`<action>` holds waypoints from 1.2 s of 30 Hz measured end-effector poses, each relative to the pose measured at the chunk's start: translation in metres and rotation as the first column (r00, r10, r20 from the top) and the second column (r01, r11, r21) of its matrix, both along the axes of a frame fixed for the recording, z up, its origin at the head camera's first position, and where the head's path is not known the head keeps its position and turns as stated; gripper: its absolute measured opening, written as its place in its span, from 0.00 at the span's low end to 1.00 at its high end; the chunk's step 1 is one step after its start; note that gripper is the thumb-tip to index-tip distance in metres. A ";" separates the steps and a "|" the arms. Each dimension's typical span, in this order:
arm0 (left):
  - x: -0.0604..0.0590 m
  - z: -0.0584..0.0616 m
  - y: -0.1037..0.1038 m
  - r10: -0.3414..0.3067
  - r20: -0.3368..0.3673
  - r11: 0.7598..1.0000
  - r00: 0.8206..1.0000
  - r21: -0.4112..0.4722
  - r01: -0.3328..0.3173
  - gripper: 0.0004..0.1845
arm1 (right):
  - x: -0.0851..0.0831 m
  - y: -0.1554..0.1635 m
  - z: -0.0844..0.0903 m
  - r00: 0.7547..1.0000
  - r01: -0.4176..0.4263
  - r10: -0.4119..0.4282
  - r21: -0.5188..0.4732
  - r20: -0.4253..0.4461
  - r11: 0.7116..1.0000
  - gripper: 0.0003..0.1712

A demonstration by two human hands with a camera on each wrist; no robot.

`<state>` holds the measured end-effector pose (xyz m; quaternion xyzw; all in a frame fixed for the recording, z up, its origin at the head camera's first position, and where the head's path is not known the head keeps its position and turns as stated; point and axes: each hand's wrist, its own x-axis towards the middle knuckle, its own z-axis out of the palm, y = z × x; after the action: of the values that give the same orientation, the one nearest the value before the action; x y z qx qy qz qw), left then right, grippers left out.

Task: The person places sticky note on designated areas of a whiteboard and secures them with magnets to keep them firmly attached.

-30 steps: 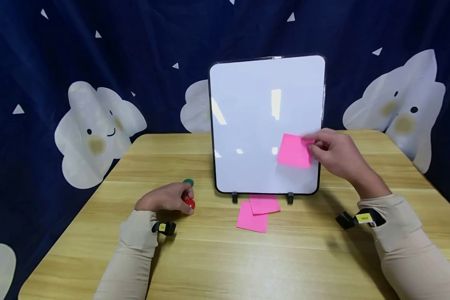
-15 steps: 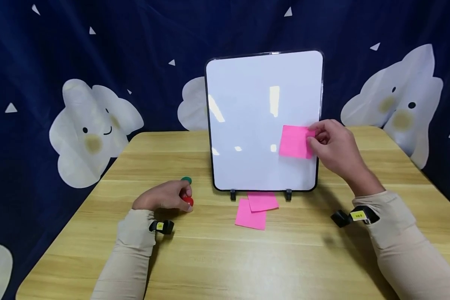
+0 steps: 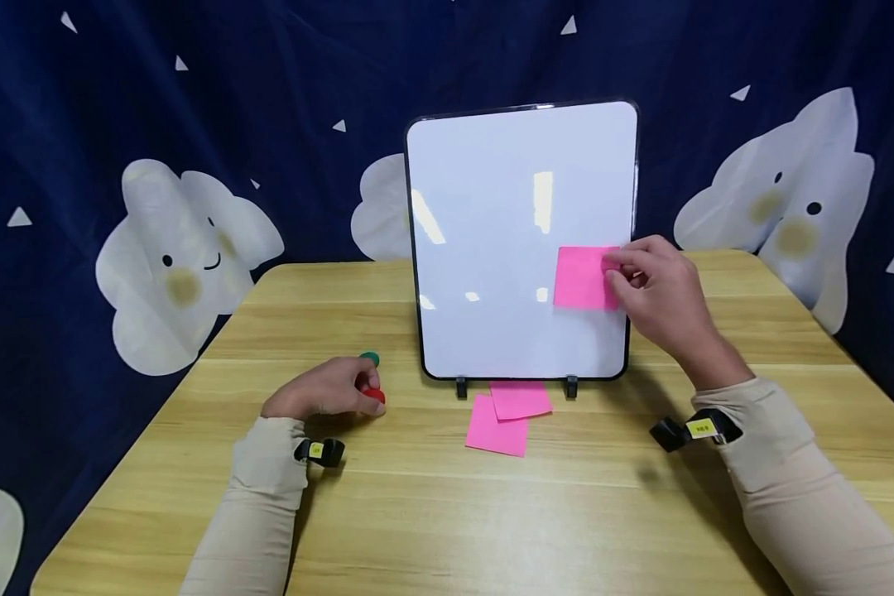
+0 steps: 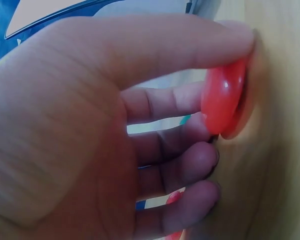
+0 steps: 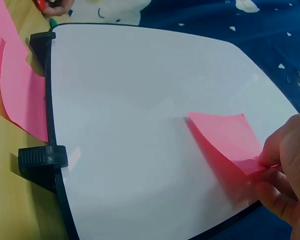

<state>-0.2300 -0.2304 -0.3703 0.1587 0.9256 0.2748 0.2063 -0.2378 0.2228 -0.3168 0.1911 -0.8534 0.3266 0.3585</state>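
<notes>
At the right side of the upright whiteboard (image 3: 492, 199), my right hand (image 3: 666, 294) pinches a pink sticky note (image 3: 583, 278) by its right edge. In the right wrist view the note (image 5: 227, 137) stands partly off the board and casts a shadow on it. My left hand (image 3: 328, 389) is down at the table, left of the board, with thumb and fingers pinching a round red magnet (image 4: 222, 97). A green round piece (image 3: 370, 358) lies just behind that hand. Behind the little finger in the left wrist view, part of another red thing (image 4: 174, 197) shows.
Two more pink sticky notes (image 3: 495, 428) overlap on the wooden table (image 3: 447, 513) under the board's front edge. Black feet (image 3: 571, 387) hold the board up. A dark blue curtain (image 3: 283, 74) with white clouds hangs behind the table.
My right hand has raised the sticky note slightly along the board, and the note now looks squarer and straighter. My left hand stays at the red magnet. The head view has shifted a little.
</notes>
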 end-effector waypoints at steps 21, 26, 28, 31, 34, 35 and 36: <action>-0.005 -0.007 0.000 0.030 -0.082 0.993 0.996 0.116 -0.020 0.13 | -0.001 -0.003 -0.006 0.997 0.021 -0.016 0.062 -0.070 0.998 0.17; -0.005 -0.009 0.000 0.028 -0.080 0.992 0.996 0.127 -0.018 0.12 | -0.001 -0.004 -0.007 0.997 0.021 -0.016 0.057 -0.080 0.998 0.18; -0.006 -0.010 0.000 0.024 -0.080 0.991 0.997 0.130 -0.013 0.12 | 0.000 -0.004 -0.008 0.996 0.021 -0.016 0.057 -0.082 0.998 0.18; -0.006 -0.011 0.000 0.011 -0.086 0.991 0.996 0.132 0.000 0.12 | 0.000 -0.003 -0.008 0.997 0.026 -0.021 0.063 -0.080 0.998 0.18; -0.006 -0.011 0.000 0.001 -0.092 0.991 0.996 0.136 0.012 0.12 | 0.000 -0.003 -0.009 0.997 0.035 -0.030 0.070 -0.069 0.997 0.19; -0.006 -0.011 0.000 0.000 -0.093 0.990 0.996 0.137 0.013 0.12 | 0.000 -0.002 -0.009 0.997 0.039 -0.034 0.073 -0.064 0.997 0.19; -0.007 -0.011 0.000 -0.001 -0.093 0.990 0.996 0.139 0.014 0.12 | 0.000 -0.002 -0.009 0.998 0.044 -0.040 0.076 -0.058 0.996 0.19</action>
<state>-0.2366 -0.2301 -0.3815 0.1886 0.9122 0.3303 0.1524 -0.2373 0.2209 -0.3257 0.1959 -0.8589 0.2800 0.3816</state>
